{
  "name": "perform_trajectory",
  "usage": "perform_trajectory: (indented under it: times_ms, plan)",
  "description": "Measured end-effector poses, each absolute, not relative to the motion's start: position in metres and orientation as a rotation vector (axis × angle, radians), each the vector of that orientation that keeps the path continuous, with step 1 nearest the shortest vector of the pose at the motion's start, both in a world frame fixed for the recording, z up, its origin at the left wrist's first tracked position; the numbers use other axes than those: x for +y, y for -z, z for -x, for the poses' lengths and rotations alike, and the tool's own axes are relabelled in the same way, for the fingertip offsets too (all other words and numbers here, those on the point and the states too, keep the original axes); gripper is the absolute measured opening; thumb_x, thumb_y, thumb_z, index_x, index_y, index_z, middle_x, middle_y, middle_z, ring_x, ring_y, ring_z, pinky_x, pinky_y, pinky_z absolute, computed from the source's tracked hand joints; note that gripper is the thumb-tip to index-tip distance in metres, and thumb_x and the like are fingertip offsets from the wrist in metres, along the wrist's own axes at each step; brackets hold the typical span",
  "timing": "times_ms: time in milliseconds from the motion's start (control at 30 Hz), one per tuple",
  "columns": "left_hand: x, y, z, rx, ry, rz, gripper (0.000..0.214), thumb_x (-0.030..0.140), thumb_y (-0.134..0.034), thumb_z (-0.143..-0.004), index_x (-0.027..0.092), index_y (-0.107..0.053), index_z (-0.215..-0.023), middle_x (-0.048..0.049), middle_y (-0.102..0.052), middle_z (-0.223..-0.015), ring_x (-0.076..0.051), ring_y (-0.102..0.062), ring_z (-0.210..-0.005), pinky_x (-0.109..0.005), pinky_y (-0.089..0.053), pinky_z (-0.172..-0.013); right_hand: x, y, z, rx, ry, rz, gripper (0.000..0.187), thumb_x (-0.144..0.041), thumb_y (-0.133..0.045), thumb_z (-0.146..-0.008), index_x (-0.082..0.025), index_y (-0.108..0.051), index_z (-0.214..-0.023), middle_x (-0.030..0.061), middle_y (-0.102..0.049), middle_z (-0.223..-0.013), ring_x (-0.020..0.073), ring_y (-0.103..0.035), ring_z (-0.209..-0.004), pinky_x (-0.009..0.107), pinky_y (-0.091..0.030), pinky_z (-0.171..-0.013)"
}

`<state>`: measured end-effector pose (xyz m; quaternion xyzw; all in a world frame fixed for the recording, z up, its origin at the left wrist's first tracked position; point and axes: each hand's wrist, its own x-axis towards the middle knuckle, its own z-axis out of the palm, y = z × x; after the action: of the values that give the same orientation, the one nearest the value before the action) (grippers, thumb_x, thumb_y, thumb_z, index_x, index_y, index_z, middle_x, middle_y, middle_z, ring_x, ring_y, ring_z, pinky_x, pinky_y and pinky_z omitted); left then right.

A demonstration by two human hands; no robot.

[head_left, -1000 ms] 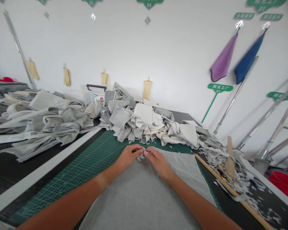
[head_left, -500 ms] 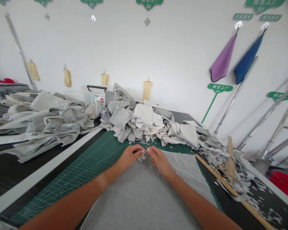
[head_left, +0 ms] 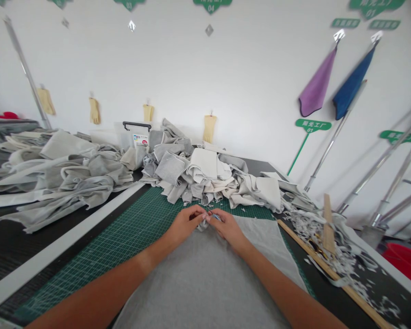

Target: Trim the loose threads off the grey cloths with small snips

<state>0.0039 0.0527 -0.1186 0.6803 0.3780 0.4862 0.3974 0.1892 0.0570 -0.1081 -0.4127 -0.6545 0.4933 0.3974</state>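
Note:
A large grey cloth (head_left: 205, 274) lies spread in front of me, on top of a green cutting mat (head_left: 123, 237). At its far edge my left hand (head_left: 188, 222) is closed, pinching a bunched-up fold of the cloth between thumb and fingers. My right hand (head_left: 228, 228) is closed right beside it, the fingertips of both hands almost touching. A small thin bluish item (head_left: 218, 217) shows between the right fingers; its kind is too small to make out. Whether the right fingers also grip the cloth is hidden.
Heaps of grey and off-white cloth pieces (head_left: 203, 167) lie beyond my hands, with another heap (head_left: 71, 173) at left. A wooden strip (head_left: 329, 267), cloth scraps (head_left: 308, 228) and scissors (head_left: 317, 248) are at right. A clear box (head_left: 137, 130) stands against the wall.
My right hand has turned a little and drawn closer to the left fingertips. The bluish item now shows between its fingers. The left hand still pinches the fold.

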Motion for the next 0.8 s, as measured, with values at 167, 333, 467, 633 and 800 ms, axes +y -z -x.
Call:
perform_trajectory:
  times_ms: [167,333,467,633,800]
  plan:
    - [0.052,0.119,-0.002,1.040,-1.226,-1.774,0.023,0.037,-0.060,-0.091,0.017,-0.068,-0.098,-0.0011,-0.065,-0.077,-0.015,-0.058,-0.070,-0.023,-0.041,-0.064,0.055,0.104,-0.189,-1.679,-1.304,1.042,0.040,-0.056,-0.067,-0.084,-0.017,-0.063,-0.079,-0.0071,-0.031,-0.052,0.0063,-0.022,-0.044,0.022,-0.016,-0.043]
    - [0.049,0.119,-0.003,1.088,-1.174,-1.794,0.026,0.041,-0.060,-0.091,0.018,-0.064,-0.103,0.0016,-0.060,-0.072,-0.013,-0.053,-0.065,-0.022,-0.037,-0.060,0.059,0.108,-0.192,-1.602,-1.328,1.044,0.040,-0.057,-0.067,-0.084,-0.018,-0.061,-0.087,-0.0088,-0.031,-0.053,0.0062,-0.021,-0.042,0.021,-0.014,-0.039]
    - [0.043,0.113,-0.006,1.128,-1.086,-1.884,0.022,0.037,-0.058,-0.091,0.018,-0.065,-0.100,0.0003,-0.064,-0.075,-0.014,-0.055,-0.067,-0.024,-0.037,-0.062,0.061,0.112,-0.193,-1.541,-1.362,1.014,0.035,-0.053,-0.065,-0.085,-0.019,-0.058,-0.088,-0.0101,-0.030,-0.052,0.0060,-0.019,-0.041,0.020,-0.013,-0.037]
    - [0.040,0.108,-0.005,1.277,-1.016,-2.103,0.013,0.028,-0.061,-0.085,0.020,-0.068,-0.077,-0.0006,-0.066,-0.074,-0.018,-0.055,-0.071,-0.026,-0.034,-0.064,0.063,0.104,-0.195,-1.507,-1.325,0.989,0.031,-0.048,-0.065,-0.086,-0.019,-0.056,-0.085,-0.0104,-0.028,-0.052,0.0058,-0.018,-0.042,0.020,-0.012,-0.038]
    - [0.040,0.096,0.006,1.417,-1.038,-2.129,0.014,0.024,-0.058,-0.084,0.021,-0.070,-0.080,-0.0027,-0.069,-0.078,-0.020,-0.059,-0.071,-0.027,-0.032,-0.065,0.069,0.073,-0.204,-1.403,-1.236,0.979,0.029,-0.045,-0.067,-0.085,-0.019,-0.055,-0.087,-0.0117,-0.022,-0.052,0.0055,-0.013,-0.044,0.020,-0.008,-0.040]
